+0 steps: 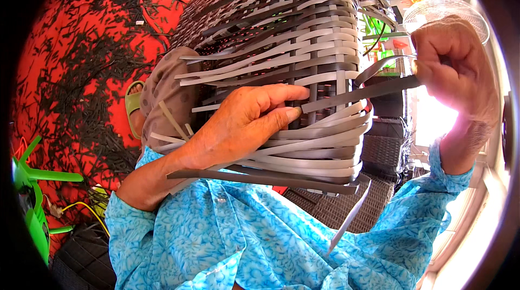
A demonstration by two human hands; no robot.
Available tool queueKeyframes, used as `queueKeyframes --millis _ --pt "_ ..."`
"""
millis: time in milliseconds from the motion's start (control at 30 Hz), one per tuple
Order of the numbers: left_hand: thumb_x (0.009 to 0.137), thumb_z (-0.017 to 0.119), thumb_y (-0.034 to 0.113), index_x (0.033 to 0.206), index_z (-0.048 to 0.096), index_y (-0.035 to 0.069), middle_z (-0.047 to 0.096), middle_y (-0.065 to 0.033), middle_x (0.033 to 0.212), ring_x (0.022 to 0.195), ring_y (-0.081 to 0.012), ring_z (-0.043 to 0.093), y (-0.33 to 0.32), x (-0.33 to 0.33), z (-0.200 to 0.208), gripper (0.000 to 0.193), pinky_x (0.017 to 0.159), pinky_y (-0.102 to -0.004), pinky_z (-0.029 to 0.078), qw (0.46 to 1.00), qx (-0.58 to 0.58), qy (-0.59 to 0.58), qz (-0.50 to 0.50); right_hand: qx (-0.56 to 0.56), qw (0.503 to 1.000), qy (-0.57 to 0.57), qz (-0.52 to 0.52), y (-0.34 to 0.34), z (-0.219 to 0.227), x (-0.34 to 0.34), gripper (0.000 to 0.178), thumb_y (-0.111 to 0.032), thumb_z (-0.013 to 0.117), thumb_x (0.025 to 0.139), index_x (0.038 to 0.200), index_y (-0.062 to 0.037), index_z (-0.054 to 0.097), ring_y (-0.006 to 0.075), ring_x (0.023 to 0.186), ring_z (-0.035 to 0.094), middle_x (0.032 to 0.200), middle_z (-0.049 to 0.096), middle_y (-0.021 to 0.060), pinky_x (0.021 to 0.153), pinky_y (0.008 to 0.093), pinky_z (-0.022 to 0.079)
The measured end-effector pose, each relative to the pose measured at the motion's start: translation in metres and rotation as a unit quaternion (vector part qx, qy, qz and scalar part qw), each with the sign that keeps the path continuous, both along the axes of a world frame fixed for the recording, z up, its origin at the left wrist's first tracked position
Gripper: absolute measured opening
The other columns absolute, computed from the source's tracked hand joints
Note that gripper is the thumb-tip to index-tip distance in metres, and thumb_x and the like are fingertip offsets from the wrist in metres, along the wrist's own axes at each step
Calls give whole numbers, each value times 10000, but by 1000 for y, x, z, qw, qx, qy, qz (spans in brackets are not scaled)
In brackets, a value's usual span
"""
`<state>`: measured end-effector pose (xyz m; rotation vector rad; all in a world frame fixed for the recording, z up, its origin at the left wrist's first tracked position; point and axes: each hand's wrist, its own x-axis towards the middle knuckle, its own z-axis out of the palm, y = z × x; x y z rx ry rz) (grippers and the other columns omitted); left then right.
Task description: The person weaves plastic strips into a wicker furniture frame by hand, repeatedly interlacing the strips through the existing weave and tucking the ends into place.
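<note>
A half-woven piece of flat plastic strips (325, 30), dark brown and grey, rests in front of me, its loose strip ends fanning out to the left. Reaching in from the left, my left hand (238, 119) lies over the weave, index finger and thumb stretched out and apart. Their tips touch the weave beside the end of a dark strip (360, 94). That strip runs right, up to my right hand (455, 65), which is raised and closed around it. A narrow loop of strip also leads into this hand. What lies beneath my left palm is hidden.
Dark strip offcuts (103, 73) litter the red floor cover (43, 89) at left. A green plastic frame (40, 192) stands at lower left. Dark woven furniture (384, 149) and a round wire fan guard (447, 14) are at right. A foot in a green sandal (131, 106) shows beyond the weave.
</note>
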<state>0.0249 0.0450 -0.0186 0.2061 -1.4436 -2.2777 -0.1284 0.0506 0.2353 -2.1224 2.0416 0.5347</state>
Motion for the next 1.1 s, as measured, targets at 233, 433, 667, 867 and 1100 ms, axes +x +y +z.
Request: queueKeyframes --millis 233,433,667,867,1100 --pt "925 574 128 1235 553 -39 603 13 872 761 -34 505 -2 -1 4 353 678 -198 432 1000 3 4 -1 -13 994 -102 24 11 18 -28 240 -140 540 656 556 -63 335 94 485 297 523 295 -14 465 287 211" --pt "920 576 121 1236 550 -45 616 5 907 784 -40 518 -1 -1 6 358 705 -197 442 1000 -9 -18 2 -84 990 20 108 14 5 20 277 -68 563 641 565 -55 297 130 486 293 543 280 21 496 306 228" --pt "930 554 112 1273 516 -43 628 1 963 793 -31 519 -2 -4 12 378 719 -189 441 999 13 -37 -17 20 966 103 235 -3 -2 39 273 -60 565 590 566 -47 293 194 458 283 538 244 52 501 340 241" --pt "929 559 116 1288 497 -28 626 14 942 778 -16 514 -2 -3 9 391 695 -178 431 999 37 -13 -35 37 991 48 117 -2 -5 41 226 -73 573 632 576 -26 359 196 462 320 525 299 65 471 353 241" --pt "906 617 175 942 610 44 571 40 741 651 -20 506 -2 -14 -3 136 595 -182 408 992 123 40 6 -2 996 -55 63 -1 -15 21 269 -140 589 730 588 -31 388 151 479 360 535 350 48 476 327 268"
